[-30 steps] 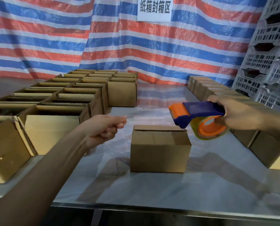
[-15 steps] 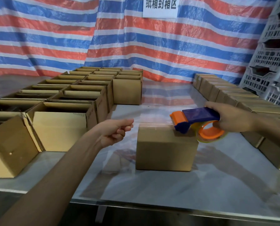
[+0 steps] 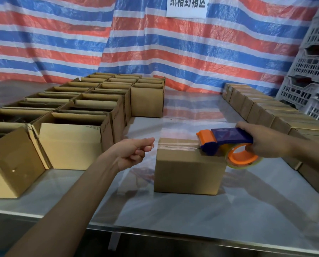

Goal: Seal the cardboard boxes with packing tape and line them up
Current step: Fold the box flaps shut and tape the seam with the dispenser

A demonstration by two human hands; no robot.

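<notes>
Taping hand: right hand [image 3: 268,141] wrapped round the blue handle of the tape dispenser [image 3: 227,140], fingers curled under it into the orange core of the tape roll [image 3: 242,160]; orange nose pressed onto the top of the cardboard box [image 3: 188,171], toward its right end.
Left hand [image 3: 132,154]: just beside the upper left edge of the cardboard box, fingers [image 3: 145,148] curled into the palm, thumb tip against forefinger at the left end of the strip; impossible to tell whether the clear tape end is pinched there.
Box being sealed: standing alone mid-counter between the two hands, flaps down.
Tape strip [image 3: 179,145]: glossy clear band lying along the top seam from the left edge to the dispenser's nose; not yet cut, right end of the seam not yet covered.
Done so far: going by the row of closed boxes [image 3: 262,112] lined up along the right side of the counter [image 3: 173,219], a fair share apparently sealed and placed.
Left to do: finishing and cutting this strip, then setting the box into the row; after that the open boxes [image 3: 71,143] massed at left, flaps up, in rows running back, which looks like the larger part of the job.
Writing: white sign [image 3: 187,6] on the striped tarp [image 3: 62,43], black Chinese characters with tops cropped, apparently 纸箱封箱区; small print on the side of one open box, too small to read; no brand visible on the dispenser.
Beyond: pale plastic crates [image 3: 312,71] stacked at far right.
</notes>
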